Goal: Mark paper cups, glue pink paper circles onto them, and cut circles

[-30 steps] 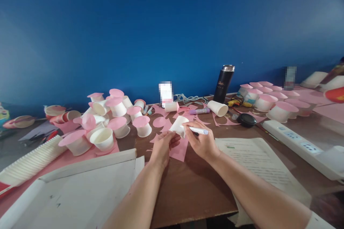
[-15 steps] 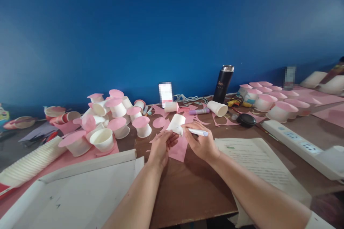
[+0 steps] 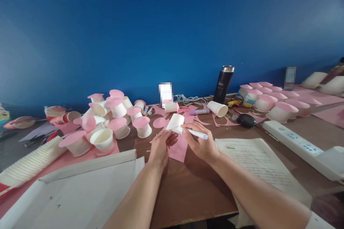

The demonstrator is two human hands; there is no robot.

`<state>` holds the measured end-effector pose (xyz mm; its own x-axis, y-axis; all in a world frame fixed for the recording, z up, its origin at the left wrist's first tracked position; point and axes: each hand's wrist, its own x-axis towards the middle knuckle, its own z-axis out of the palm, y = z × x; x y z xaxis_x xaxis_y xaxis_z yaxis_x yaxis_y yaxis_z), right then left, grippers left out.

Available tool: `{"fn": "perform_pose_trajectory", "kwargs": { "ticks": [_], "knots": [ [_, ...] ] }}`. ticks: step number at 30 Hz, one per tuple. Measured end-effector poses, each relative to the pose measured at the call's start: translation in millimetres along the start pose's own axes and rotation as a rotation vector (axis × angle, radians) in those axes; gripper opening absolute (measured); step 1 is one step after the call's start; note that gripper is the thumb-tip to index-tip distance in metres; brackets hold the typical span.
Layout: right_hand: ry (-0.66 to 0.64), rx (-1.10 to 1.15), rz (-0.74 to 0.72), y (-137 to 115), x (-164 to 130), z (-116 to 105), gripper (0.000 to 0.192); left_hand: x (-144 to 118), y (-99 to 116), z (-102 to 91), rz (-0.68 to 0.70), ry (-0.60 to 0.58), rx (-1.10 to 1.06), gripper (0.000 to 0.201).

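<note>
While the left hand (image 3: 161,146) pinches a white paper cup (image 3: 176,121), the right hand (image 3: 202,145) pinches a white pen (image 3: 198,134), one end at the cup.

Paper cup (image 3: 176,119): plain white, tipped at a slant, lower end held by the left hand (image 3: 162,146); any markings too small to make out.
Pen (image 3: 198,134): slim white barrel, pale bluish butt; aslant in the right hand (image 3: 202,143), front end at the cup, tip contact unclear.
</note>
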<state>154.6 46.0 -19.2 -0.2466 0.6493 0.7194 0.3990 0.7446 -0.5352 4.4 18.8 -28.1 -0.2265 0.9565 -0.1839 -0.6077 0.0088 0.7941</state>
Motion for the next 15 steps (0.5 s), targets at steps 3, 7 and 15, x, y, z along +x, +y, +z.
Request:
{"fn": "perform_pose_trajectory", "kwargs": {
  "ticks": [3,7,15],
  "knots": [
    [-0.031,0.015,-0.009,-1.0,-1.7,0.9,0.014,0.8,0.4,0.0,0.011,0.012,-0.020,0.016],
    [-0.005,0.002,0.008,-0.1,-1.6,1.9,0.015,0.2,1.1,1.2,0.001,0.022,-0.026,0.016],
    [-0.046,0.024,-0.008,-0.7,-1.3,-0.1,0.013,1.0,0.6,1.3,0.017,0.026,-0.024,0.017]
  ]
}}
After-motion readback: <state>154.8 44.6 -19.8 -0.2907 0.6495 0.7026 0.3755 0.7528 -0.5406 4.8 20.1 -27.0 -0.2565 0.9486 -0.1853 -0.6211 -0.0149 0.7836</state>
